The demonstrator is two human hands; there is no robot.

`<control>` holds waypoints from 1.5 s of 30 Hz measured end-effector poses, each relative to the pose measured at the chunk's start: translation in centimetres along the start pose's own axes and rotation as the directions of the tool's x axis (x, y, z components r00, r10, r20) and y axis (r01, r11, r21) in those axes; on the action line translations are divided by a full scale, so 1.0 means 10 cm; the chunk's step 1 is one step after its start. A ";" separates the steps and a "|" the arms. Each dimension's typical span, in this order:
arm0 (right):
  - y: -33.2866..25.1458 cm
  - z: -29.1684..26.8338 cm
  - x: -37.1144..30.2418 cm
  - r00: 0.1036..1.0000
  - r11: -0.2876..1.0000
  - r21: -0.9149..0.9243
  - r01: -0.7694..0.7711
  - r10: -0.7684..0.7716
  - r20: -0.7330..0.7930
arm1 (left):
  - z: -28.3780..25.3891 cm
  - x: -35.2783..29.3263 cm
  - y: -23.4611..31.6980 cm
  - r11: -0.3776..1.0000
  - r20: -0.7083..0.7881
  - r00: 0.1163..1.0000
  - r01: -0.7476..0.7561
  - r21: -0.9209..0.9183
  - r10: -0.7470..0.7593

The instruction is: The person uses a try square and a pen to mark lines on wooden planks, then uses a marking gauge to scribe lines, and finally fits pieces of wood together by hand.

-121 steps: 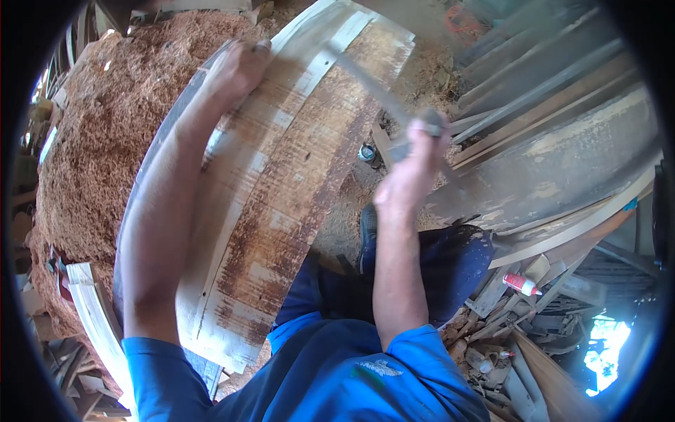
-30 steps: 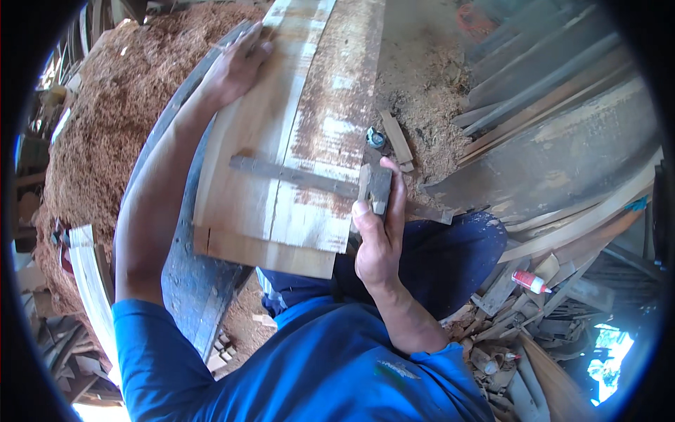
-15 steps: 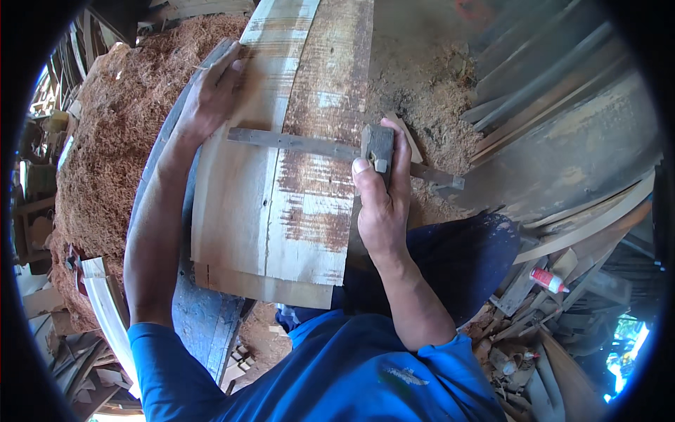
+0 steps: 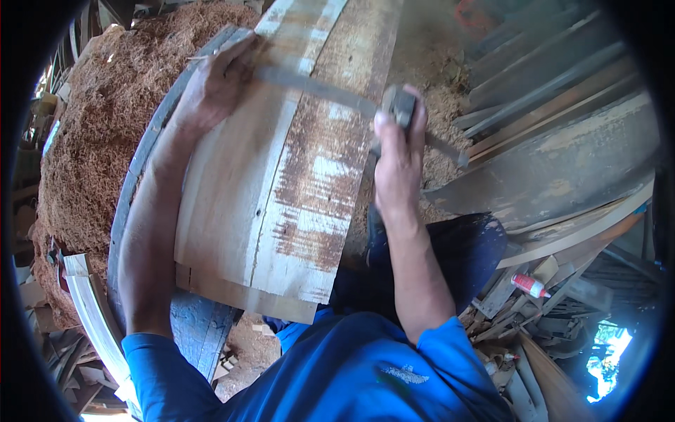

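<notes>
1. In the head view, the wide wooden panel (image 4: 281, 176) stretches away from the person in the blue shirt (image 4: 351, 373). A seam runs along it, with plain pale wood to its left and brown-and-white streaking to its right.
2. The left hand (image 4: 214, 88) is at the panel's left edge, up toward the far end, its fingers partly stretched and close together. I can't tell from here whether they grip that edge or simply rest on it.
3. The right hand (image 4: 398, 165) is just past the panel's right edge, closed around the dark block (image 4: 403, 105) of a block-and-bar tool (image 4: 358, 104), with the thumb on the side nearer the panel.
4. The tool's long thin bar (image 4: 302, 82) slants across the panel toward the left hand, while its other end sticks out to the right of the panel. It's blurred, and I can't make out whether it touches the wood.
5. A thinner board (image 4: 242, 295) pokes out under the panel's near end, and a dark curved timber (image 4: 200, 327) shows below that.
6. Left of the panel rises a heap of reddish shavings (image 4: 119, 126); pale strips (image 4: 91, 306) lie nearer the person.
7. Well right of the panel, a broad weathered board (image 4: 569, 158) lies beyond a red-and-white bottle (image 4: 529, 286).
</notes>
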State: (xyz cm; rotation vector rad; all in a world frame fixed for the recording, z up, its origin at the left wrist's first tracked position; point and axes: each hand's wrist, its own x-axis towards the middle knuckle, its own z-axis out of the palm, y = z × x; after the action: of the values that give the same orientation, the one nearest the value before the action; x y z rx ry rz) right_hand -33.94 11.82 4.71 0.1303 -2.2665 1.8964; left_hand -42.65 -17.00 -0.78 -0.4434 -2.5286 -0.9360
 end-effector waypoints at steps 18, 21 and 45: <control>-0.02 -0.10 0.04 0.992 0.991 0.068 -0.111 0.106 0.071 | 0.10 0.03 -0.09 0.983 0.027 0.986 0.164 -0.086 -0.162; -0.01 -0.05 -0.23 1.000 1.000 0.008 -0.013 0.013 0.025 | 0.08 -0.03 -0.16 0.976 -0.009 0.982 0.188 -0.106 -0.190; -0.40 -0.31 -1.32 0.962 0.896 0.359 -0.261 0.211 0.173 | -0.04 0.48 0.32 0.960 0.028 0.989 0.135 0.246 -0.146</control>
State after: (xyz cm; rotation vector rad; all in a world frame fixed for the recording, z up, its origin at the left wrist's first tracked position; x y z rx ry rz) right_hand -20.05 13.45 6.48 0.0296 -2.0383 2.5119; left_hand -45.38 -14.22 3.53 -0.2145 -2.7013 -0.6551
